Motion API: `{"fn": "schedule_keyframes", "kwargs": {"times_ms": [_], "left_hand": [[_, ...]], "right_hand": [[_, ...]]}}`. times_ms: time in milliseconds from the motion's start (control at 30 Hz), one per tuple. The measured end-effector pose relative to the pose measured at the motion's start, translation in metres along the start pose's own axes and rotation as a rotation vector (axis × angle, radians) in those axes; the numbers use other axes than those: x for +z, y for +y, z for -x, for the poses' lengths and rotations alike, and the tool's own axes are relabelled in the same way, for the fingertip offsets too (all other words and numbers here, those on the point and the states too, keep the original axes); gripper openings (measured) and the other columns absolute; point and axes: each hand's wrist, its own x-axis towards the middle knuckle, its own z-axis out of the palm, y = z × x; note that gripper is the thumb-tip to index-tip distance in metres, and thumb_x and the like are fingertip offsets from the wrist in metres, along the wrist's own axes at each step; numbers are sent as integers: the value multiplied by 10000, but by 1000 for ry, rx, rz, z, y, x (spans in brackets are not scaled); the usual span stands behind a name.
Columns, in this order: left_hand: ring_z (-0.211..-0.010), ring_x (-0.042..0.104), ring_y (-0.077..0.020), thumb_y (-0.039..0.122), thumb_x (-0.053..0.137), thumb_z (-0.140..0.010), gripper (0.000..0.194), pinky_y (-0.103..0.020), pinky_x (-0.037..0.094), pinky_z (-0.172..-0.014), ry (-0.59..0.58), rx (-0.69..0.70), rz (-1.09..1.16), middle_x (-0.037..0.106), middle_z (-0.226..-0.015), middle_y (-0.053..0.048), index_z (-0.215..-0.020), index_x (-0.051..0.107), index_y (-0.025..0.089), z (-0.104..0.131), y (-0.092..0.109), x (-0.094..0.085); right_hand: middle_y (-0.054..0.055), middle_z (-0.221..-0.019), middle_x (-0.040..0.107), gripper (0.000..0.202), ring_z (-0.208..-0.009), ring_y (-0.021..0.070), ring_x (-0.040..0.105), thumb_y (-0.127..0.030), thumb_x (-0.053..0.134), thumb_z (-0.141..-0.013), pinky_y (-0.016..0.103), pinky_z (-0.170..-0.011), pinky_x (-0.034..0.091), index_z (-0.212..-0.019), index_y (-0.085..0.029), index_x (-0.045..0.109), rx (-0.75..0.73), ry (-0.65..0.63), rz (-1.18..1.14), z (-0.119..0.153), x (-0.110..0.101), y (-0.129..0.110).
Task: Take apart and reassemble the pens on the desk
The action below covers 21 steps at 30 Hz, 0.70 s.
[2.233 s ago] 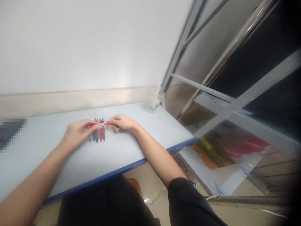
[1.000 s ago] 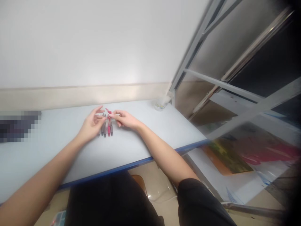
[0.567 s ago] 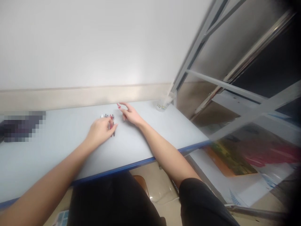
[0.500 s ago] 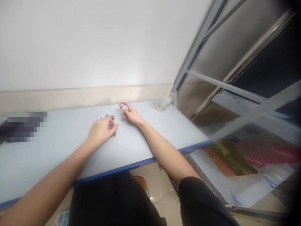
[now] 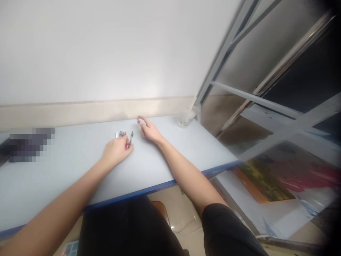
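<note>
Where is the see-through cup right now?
In the head view, the see-through cup is at the table's far right corner, beside the metal frame and to the right of your right hand.

Both bare forearms reach forward from the body. The left forearm (image 5: 66, 199) runs up at a slant to the left hand (image 5: 115, 150), which is held low with its back upward, wrist nearly straight, thumb and forefinger brought close together. The right forearm (image 5: 190, 172), bare below a dark sleeve (image 5: 226, 231), slants inward to the right hand (image 5: 149, 130). That one sits a little farther out, its forefinger stretched forward in a curve and its thumb beneath. The hands are apart.
</note>
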Motion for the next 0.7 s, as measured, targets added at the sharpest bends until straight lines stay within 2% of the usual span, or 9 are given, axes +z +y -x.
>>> {"fn": "schedule_keyframes", "kwargs": {"times_ms": [133,267,467,600,700], "left_hand": [[-853,738,-328,364,594,-929,120,-381,469,-725,-16,-8,-19,735,-866,-68,-935,612,246,-1,1,-2],[-863,740,-321,360,599,-914,116,-369,454,-710,-37,-18,-24,733,-870,-64,-931,594,245,-3,2,-3],[-866,727,-292,319,588,-910,83,-356,455,-722,-25,-30,37,732,-887,-30,-948,554,253,-1,2,-4],[-861,726,-289,306,587,-901,97,-346,454,-724,-27,-30,50,725,-882,-25,-981,570,254,1,2,-5],[-864,724,-294,347,586,-914,122,-349,447,-718,-25,-32,23,729,-888,-27,-993,582,254,0,2,-4]], "right_hand": [[-80,-679,571,559,-449,93,448,-212,406,-1066,212,-479,407,-1625,-192,396,33,-49,-40,0,2,0],[-96,-658,581,578,-438,99,511,-124,433,-1018,189,-445,432,-1585,-194,343,69,-68,-116,-2,6,3],[-119,-596,584,309,-362,100,491,-119,471,-1011,157,-361,374,-1290,-237,410,114,-139,-214,-3,9,6],[-96,-656,658,255,-358,96,498,-146,472,-1049,168,-369,395,-1253,-252,363,99,-148,-288,0,9,3],[-89,-657,663,229,-373,93,507,-132,470,-1057,167,-383,405,-1240,-244,390,79,-174,-280,2,8,2]]}}
